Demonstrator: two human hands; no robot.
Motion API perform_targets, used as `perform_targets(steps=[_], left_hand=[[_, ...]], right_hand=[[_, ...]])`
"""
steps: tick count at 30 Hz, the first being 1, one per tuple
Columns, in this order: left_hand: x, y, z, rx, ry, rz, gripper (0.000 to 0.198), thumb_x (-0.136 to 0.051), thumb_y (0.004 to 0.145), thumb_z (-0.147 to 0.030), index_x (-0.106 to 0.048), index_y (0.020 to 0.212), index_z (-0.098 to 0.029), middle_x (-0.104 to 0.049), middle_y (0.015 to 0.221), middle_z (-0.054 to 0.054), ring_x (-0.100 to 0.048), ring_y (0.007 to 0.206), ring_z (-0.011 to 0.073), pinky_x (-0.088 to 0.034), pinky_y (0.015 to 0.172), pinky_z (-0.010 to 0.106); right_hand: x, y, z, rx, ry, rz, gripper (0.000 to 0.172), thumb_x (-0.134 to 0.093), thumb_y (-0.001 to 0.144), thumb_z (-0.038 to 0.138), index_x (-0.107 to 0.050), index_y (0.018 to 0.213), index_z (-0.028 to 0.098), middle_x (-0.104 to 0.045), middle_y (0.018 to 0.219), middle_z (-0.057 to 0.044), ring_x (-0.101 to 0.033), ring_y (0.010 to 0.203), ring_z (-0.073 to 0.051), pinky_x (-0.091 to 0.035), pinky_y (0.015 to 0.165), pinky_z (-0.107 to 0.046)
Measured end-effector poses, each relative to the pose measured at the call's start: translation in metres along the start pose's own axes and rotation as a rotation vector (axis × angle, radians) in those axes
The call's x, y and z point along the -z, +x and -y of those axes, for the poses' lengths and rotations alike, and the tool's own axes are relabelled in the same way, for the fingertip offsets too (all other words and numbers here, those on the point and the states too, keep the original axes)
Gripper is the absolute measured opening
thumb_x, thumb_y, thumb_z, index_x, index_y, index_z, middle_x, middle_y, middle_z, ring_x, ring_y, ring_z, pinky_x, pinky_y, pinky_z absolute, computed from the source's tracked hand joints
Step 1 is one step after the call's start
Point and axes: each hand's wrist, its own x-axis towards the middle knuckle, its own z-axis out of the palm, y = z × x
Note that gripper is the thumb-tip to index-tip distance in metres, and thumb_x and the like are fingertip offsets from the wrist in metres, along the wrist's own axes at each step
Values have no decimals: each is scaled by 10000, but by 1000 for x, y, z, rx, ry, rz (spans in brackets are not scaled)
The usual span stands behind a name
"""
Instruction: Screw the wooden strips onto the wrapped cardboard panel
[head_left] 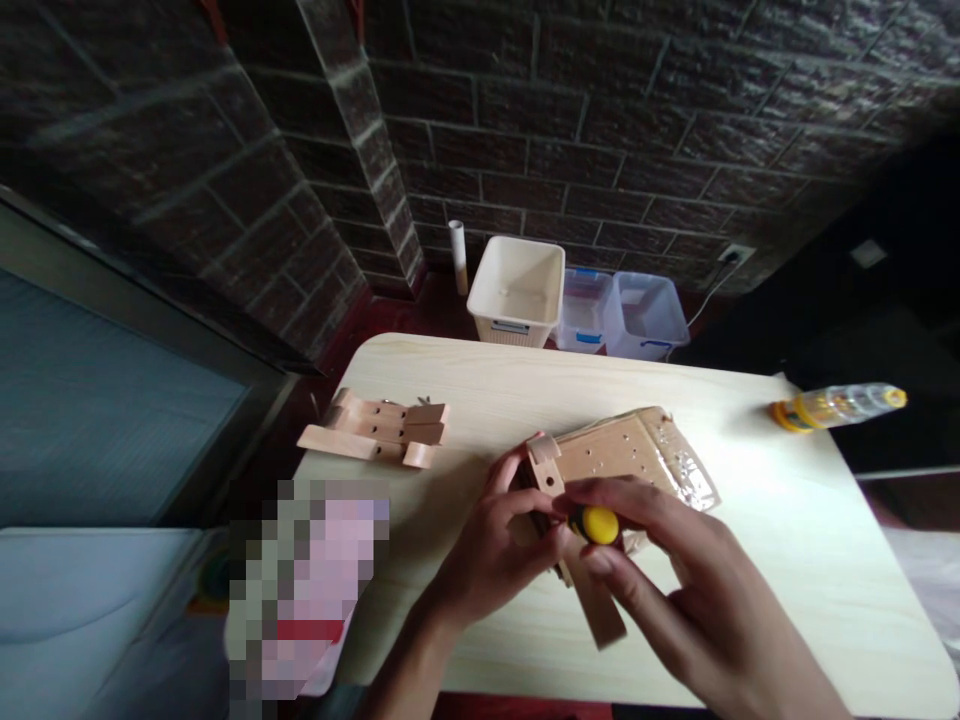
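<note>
My right hand is closed around a screwdriver, its yellow handle end pointing up at me. The screwdriver's tip is hidden below the hands. A bent wooden slat with a curled end and a round hole lies under both hands, slanting toward the table's front. My left hand grips this slat, thumb and fingers pinched near the screwdriver. Just beyond sits a flat wooden panel with several small holes, partly in clear plastic wrap.
Several more bent slats lie at the table's left. A clear-covered yellow tool case is at the right edge. Behind the pale table stand a cream bin and two clear plastic boxes. A blurred pink item is at the left front.
</note>
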Motion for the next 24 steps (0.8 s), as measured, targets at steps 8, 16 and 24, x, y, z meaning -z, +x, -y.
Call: perform_targets(steps=[8,16,24], left_hand=[[0,-2,-3,79,-24,21,158,-736,831,-282,-792,979,-269,-477,1568,47,-378,1513,318,-358,1252,519],[5,1,-3,36,-29,-4,174,-746,804,-267,-823,958,-291,-452,1603,11,-455,1463,321,-377,1253,524],[3,1,-3,38,-1,-17,187,-721,820,-249,-823,973,-284,-535,1502,53,-487,1437,302,-419,1216,478]], right_hand=[[12,-3,3,107,-118,36,409,-545,957,125,-607,1317,310,-714,1264,-85,-725,1095,-211,-625,841,-250],[6,-6,4,179,-326,-37,424,-548,965,125,-592,1359,278,-747,1212,-76,-763,1006,-195,-634,813,-222],[17,2,21,144,-564,194,240,-508,1003,133,-605,1196,238,-731,1099,-58,-739,841,-169,-590,679,-251]])
